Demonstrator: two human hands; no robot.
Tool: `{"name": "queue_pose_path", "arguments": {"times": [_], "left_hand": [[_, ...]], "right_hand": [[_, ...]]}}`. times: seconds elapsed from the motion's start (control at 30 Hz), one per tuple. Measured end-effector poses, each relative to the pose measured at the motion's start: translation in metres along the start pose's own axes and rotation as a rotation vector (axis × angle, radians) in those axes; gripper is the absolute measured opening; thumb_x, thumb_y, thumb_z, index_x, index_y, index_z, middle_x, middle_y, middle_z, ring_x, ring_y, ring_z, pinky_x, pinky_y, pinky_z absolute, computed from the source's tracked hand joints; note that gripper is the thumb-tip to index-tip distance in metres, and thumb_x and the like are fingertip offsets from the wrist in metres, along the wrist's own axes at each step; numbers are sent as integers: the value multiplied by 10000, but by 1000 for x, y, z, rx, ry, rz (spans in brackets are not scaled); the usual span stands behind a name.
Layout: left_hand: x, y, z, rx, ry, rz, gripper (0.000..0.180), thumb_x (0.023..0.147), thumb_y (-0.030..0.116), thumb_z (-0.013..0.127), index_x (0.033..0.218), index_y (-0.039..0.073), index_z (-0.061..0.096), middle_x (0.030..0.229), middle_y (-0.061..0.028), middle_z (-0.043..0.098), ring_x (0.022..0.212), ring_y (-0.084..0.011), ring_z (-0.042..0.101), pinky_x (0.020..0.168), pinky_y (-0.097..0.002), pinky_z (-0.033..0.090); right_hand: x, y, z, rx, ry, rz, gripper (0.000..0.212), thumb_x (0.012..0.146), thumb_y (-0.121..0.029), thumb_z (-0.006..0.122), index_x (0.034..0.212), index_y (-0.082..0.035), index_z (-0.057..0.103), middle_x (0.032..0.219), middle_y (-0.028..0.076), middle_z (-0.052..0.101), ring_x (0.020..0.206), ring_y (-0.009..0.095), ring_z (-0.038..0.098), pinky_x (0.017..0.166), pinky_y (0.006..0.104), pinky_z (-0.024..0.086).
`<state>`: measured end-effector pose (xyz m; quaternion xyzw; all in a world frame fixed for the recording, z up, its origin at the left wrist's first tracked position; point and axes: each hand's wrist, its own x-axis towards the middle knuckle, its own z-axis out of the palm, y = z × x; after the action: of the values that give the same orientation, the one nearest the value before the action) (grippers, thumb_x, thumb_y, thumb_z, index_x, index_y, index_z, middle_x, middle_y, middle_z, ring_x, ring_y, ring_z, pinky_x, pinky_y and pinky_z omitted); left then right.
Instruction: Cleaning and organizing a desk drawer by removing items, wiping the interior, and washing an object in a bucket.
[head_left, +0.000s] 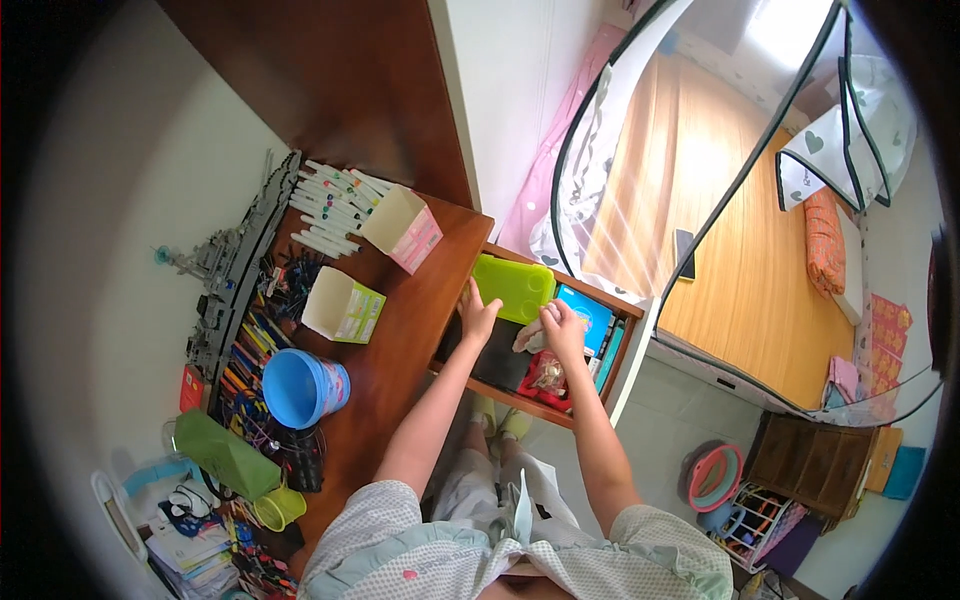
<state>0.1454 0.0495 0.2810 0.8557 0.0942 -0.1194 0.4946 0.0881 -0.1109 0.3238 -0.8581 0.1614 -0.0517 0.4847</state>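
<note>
Pulled out beside the brown desk (pixel 388 378), a wooden drawer (pixel 604 297) with a white front. Inside it: a lime-green case (pixel 515 287) with rounded corners along the far side, a flat black item (pixel 500 358) nearer, a blue package (pixel 588 318) and slim teal things (pixel 608 355) toward the front, plus a red item (pixel 528 383) with something shiny (pixel 549 371) on it. On the desk, a pink-and-white carton (pixel 416 243) and a green-and-white carton (pixel 360 314), both open-mouthed and turned leftward; white markers (pixel 332 207) heaped beside the pink one. Closer in, a blue tub (pixel 293 388) with a patterned outside, next to a row of pencils (pixel 252 352).

Print on both cartons and the blue package, too small to make out.

Left forearm (pixel 430 408) stretched up and rightward; left hand (pixel 480 316) at the case's left end, thumb and forefinger parted, contact impossible to confirm. Right forearm (pixel 596 425) angled up and inward; right hand (pixel 564 330) over the drawer, fingertips drawn together, right beside a pale crumpled item (pixel 528 338); impossible to tell holding from mere nearness.
</note>
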Motion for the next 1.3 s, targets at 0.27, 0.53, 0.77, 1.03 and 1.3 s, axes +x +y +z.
{"name": "queue_pose_path", "arguments": {"times": [0.27, 0.53, 0.77, 1.03, 1.3], "left_hand": [[-7, -23, -3, -372, 147, 16, 408, 714, 179, 530, 1113, 95, 533, 1195, -165, 457, 1160, -310, 354, 1001, -386, 223], [-32, -4, 6, -141, 294, 108, 362, 813, 199, 454, 1156, 82, 433, 1172, -179, 440, 1129, -326, 359, 982, -412, 216], [-66, 20, 16, -176, 247, 176, 388, 854, 237, 415, 1195, 57, 374, 1239, -170, 346, 1161, -326, 290, 987, -427, 202], [-109, 45, -12, -380, 176, 196, 339, 830, 215, 431, 1136, 69, 453, 1199, -143, 409, 1159, -285, 314, 986, -396, 216], [-153, 57, -87, -634, 344, 217, 308, 815, 156, 426, 1093, 46, 501, 1215, -118, 375, 1114, -219, 378, 943, -320, 284]], "right_hand": [[11, -1, -4, 89, -89, 50, 240, 770, -258, 551, 818, -23, 555, 687, 157, 575, 645, 274, 570, 597, 342, 429], [-12, -43, -11, -191, 16, -26, 249, 768, -265, 541, 768, -17, 552, 704, 208, 567, 685, 376, 556, 595, 422, 436], [-35, -28, -45, -116, 93, 79, 249, 770, -254, 548, 898, -44, 586, 805, 202, 592, 756, 345, 582, 665, 390, 453], [-32, -16, -79, 129, -12, 58, 214, 818, -219, 522, 803, -7, 492, 621, 105, 480, 573, 169, 436, 566, 296, 387], [0, -71, -46, 118, -336, -298, 203, 842, -217, 493, 878, -17, 480, 676, 157, 491, 632, 281, 492, 614, 321, 401]]}}
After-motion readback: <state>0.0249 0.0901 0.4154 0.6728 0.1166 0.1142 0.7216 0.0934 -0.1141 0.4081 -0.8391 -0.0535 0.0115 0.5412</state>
